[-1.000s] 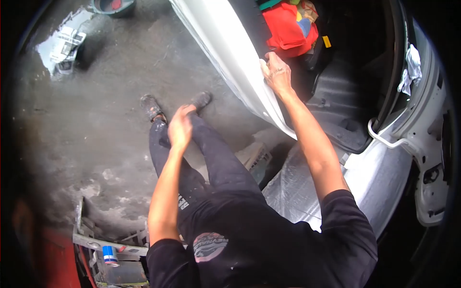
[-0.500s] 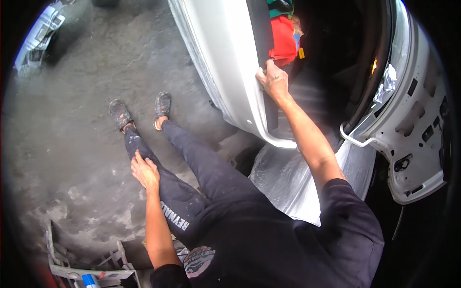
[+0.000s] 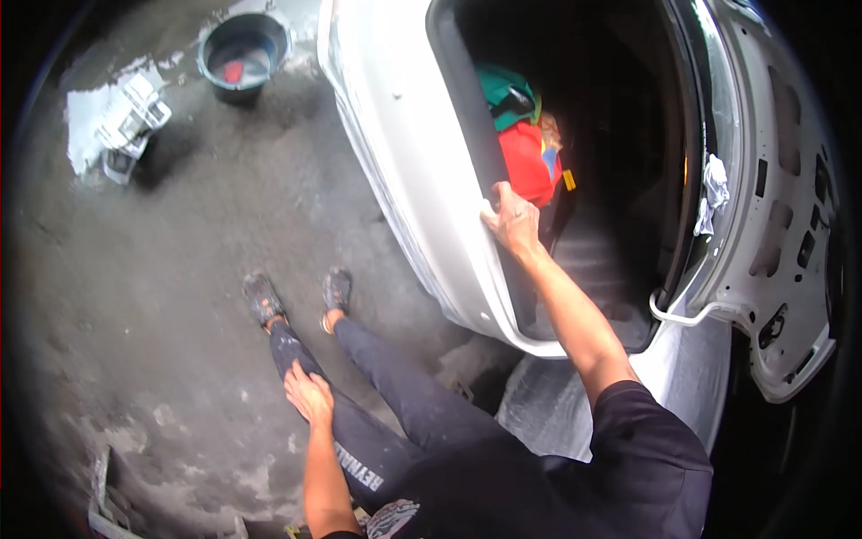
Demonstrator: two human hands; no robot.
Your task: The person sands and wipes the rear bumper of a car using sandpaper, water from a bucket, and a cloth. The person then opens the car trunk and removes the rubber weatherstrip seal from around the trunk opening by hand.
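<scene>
My right hand (image 3: 514, 221) is closed over the inner edge of a silver car's rear sill (image 3: 422, 162), thumb on the painted side. Just beyond it, inside the trunk (image 3: 593, 260), lie a red cloth-like bundle (image 3: 530, 163) and a green one (image 3: 503, 94). A small yellow piece (image 3: 568, 180) hangs beside the red bundle. My left hand (image 3: 309, 393) rests on the dark trousers (image 3: 359, 422) over my leg, its fingers stretched out and holding nothing.
The trunk lid (image 3: 772, 207) stands raised at the right, with a crumpled white scrap (image 3: 714, 193) near its edge. A dark bucket (image 3: 244, 56) with water and something red stands on the concrete floor (image 3: 197, 251). White blocky parts (image 3: 135, 121) lie left of it. A metal frame (image 3: 103, 503) is at lower left.
My view has tilted up, so the car and floor sit lower and the bucket has come fully into sight. My right hand stays on the sill and my left on my leg.
</scene>
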